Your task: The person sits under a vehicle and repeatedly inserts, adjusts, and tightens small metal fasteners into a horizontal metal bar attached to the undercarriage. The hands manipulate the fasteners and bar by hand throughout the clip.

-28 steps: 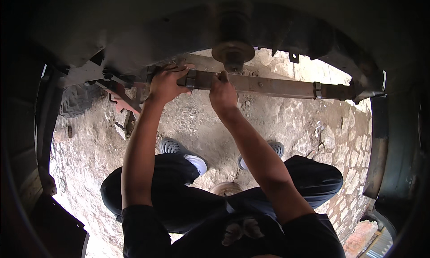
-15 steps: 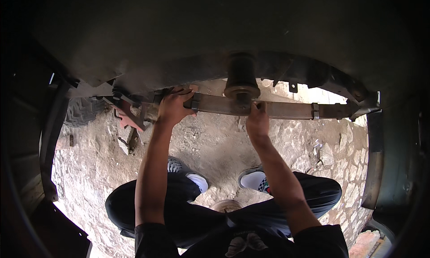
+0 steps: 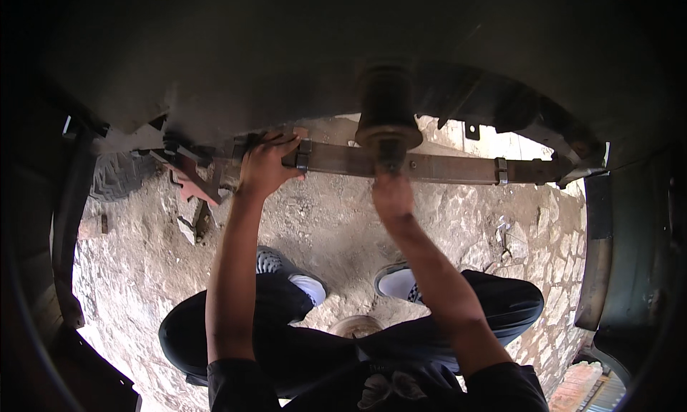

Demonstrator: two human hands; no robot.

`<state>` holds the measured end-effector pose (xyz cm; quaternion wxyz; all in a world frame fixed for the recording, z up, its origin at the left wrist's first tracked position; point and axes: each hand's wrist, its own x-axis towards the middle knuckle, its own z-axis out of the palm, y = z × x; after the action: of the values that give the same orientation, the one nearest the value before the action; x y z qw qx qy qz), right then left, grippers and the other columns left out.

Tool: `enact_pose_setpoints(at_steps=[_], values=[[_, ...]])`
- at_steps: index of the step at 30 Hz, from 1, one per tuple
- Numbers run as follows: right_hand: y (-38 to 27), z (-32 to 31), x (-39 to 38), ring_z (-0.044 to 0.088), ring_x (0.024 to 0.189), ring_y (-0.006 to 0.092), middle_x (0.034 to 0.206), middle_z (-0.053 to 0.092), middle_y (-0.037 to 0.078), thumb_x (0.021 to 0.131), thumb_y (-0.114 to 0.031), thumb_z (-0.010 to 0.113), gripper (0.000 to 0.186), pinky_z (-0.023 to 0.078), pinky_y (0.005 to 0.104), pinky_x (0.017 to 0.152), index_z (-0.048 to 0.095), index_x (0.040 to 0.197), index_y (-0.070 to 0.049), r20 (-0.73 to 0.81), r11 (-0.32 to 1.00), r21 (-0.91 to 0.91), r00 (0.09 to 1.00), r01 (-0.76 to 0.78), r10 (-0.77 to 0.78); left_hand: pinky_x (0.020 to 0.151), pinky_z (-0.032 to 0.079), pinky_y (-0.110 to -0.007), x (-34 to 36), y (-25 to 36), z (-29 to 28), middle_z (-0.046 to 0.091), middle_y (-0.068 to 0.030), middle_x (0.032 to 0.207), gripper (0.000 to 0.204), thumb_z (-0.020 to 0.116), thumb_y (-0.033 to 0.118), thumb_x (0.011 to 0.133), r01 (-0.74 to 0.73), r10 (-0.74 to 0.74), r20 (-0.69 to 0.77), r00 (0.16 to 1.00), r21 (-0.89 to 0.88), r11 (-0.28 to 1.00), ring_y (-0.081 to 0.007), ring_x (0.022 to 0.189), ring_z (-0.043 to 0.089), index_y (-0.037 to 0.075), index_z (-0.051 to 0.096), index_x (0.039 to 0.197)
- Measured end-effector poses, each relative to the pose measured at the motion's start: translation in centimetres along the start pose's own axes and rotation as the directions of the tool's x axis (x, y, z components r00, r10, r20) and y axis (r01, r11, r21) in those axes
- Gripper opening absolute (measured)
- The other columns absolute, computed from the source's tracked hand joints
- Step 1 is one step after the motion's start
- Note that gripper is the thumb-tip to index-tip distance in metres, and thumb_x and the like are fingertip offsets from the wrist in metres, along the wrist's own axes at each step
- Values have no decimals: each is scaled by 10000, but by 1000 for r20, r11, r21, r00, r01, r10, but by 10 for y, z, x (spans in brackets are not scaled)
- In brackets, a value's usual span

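Observation:
A long brown leaf spring [image 3: 458,169] runs across the view beneath the dark underside of a vehicle. My left hand [image 3: 266,165] is closed over the spring beside a metal clip [image 3: 304,156], fingers on the far side and thumb on the near side. A dark, ribbed bump stop [image 3: 388,129] hangs over the middle of the spring. Just below its lower end is my right hand [image 3: 393,196], fingers bunched together and blurred by motion. Whatever those fingertips hold is hidden. A second clip [image 3: 502,171] wraps the spring farther right.
A reddish metal stand [image 3: 193,183] and a knobbly tyre [image 3: 118,177] are at the left. Dark body panels [image 3: 637,254] close in the sides. My shoes [image 3: 304,287] rest on the rough stony ground [image 3: 315,219], close to a round object [image 3: 356,326] between my legs.
My right hand has shifted left along the spring, to below the bump stop's end. My left hand keeps its place by the clip. The whole view has shifted slightly.

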<state>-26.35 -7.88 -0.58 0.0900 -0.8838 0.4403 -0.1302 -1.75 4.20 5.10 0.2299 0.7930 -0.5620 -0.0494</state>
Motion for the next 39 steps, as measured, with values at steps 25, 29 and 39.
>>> enact_pose_setpoints(at_steps=[25, 29, 39], values=[[-43, 48, 40, 667, 985, 441, 1199, 609, 276, 934, -82, 481, 289, 561, 500, 813, 617, 1184, -31, -146, 911, 396, 988, 111, -57, 1046, 492, -398, 9, -5, 9, 623, -53, 1357, 775, 928, 249, 513, -17, 17, -7, 1000, -53, 998, -261, 1248, 587, 203, 706, 1254], [-94, 24, 47, 655, 1021, 445, 1169, 611, 286, 919, -75, 485, 296, 550, 508, 838, 650, 1161, -37, -12, 911, 384, 987, 153, -161, 1034, 500, -406, 4, -11, 10, 620, -66, 1356, 780, 932, 268, 507, -29, 28, -32, 999, -48, 998, -274, 1233, 596, 216, 708, 1252], [-47, 22, 40, 648, 1026, 450, 1220, 551, 280, 870, -12, 499, 410, 563, 507, 819, 613, 1262, -53, -59, 910, 336, 970, 242, -236, 1060, 477, -380, 3, -7, 5, 633, -37, 1347, 780, 930, 298, 518, 12, -12, 14, 1000, -16, 1000, -238, 1276, 565, 222, 704, 1260]])
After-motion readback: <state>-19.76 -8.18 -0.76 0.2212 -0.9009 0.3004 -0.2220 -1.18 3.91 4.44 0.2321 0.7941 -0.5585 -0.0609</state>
